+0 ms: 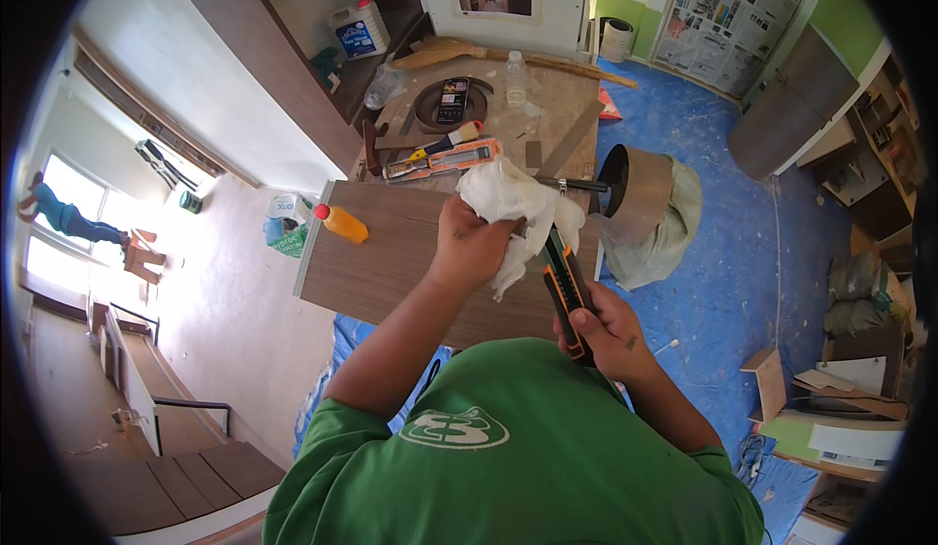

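Observation:
My left hand is closed on a bunched white cloth, which hangs over the dark wood-grain board. In my right hand is a black and orange utility knife, gripped by its handle and pointing up and away from me. Its front end meets the cloth's right side; the cloth hides the tip, so I cannot tell whether the blade is out. A yellow bottle with a red cap lies on the board to the left of my left forearm.
Beyond the board, a worktop holds a brush, an orange package, a hammer, a brown strip coil, a clear bottle and a broom. A curled brown sheet stands right, above blue floor sheeting. Another person is far left.

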A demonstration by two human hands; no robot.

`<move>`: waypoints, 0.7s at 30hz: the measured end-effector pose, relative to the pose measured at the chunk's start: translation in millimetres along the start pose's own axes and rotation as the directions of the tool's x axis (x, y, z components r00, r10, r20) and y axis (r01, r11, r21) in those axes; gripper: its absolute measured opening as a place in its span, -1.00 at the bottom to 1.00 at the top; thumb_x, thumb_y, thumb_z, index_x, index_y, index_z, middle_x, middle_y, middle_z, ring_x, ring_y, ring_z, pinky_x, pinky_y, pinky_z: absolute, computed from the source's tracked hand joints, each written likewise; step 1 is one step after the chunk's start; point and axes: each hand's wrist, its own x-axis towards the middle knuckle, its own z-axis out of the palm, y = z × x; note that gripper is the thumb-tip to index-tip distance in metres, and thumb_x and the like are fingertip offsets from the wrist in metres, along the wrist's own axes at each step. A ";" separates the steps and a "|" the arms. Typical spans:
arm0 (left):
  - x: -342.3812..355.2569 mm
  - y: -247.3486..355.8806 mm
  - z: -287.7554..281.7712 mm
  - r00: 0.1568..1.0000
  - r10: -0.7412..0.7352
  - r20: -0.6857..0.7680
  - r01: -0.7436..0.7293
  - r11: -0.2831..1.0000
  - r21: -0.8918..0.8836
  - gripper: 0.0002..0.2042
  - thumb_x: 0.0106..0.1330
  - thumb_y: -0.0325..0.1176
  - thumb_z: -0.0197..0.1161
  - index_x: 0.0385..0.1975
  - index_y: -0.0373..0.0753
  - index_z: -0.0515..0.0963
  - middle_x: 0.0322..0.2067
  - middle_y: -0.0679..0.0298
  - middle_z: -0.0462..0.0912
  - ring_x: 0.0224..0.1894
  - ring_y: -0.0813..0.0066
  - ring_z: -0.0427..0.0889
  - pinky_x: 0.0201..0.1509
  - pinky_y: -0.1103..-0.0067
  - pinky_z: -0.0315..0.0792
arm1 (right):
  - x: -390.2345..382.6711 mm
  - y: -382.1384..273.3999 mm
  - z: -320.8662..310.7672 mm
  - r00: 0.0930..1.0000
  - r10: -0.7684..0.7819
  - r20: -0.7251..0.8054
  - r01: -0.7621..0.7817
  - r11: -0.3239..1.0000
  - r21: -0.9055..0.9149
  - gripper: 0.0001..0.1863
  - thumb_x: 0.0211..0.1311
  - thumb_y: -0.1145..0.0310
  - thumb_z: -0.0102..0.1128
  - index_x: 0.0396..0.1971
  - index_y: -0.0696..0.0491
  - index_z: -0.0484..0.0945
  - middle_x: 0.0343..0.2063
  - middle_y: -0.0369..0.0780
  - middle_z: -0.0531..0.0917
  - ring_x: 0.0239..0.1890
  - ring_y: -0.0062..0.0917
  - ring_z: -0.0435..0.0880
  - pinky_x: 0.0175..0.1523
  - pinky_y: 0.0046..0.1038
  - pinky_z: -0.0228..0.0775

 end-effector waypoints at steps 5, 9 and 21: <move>-5.8 -2.1 -8.3 0.979 0.169 0.119 -0.180 0.979 0.098 -0.75 0.24 -0.58 0.35 -0.07 -0.34 0.63 -0.16 0.27 0.76 -0.11 0.55 0.70 -0.01 0.54 0.57 | -5.3 2.7 -6.7 0.996 0.089 0.013 -0.089 0.996 -0.015 -0.68 0.56 0.19 0.05 0.07 0.12 0.45 -0.32 -0.29 0.63 -0.41 -0.66 0.61 -0.33 -0.56 0.47; 0.5 -8.7 -11.9 0.974 0.187 0.128 -0.191 0.981 0.025 -0.74 0.24 -0.62 0.31 -0.06 -0.35 0.63 -0.15 0.27 0.76 -0.10 0.55 0.69 -0.01 0.55 0.56 | -2.1 5.2 -3.8 0.997 0.074 0.002 -0.074 0.997 -0.014 -0.69 0.56 0.21 0.05 0.07 0.12 0.46 -0.33 -0.30 0.63 -0.41 -0.67 0.61 -0.33 -0.56 0.47; 31.5 -2.7 -47.2 0.986 -0.103 -0.130 0.044 0.918 -0.394 -0.59 0.36 -0.63 0.07 0.22 -0.35 0.45 0.11 0.10 0.61 0.12 0.25 0.66 0.20 0.35 0.59 | -17.1 11.3 -14.5 0.993 0.062 -0.103 -0.059 0.998 0.026 -0.63 0.56 0.14 0.07 0.09 0.14 0.42 -0.33 -0.25 0.64 -0.40 -0.61 0.64 -0.29 -0.49 0.51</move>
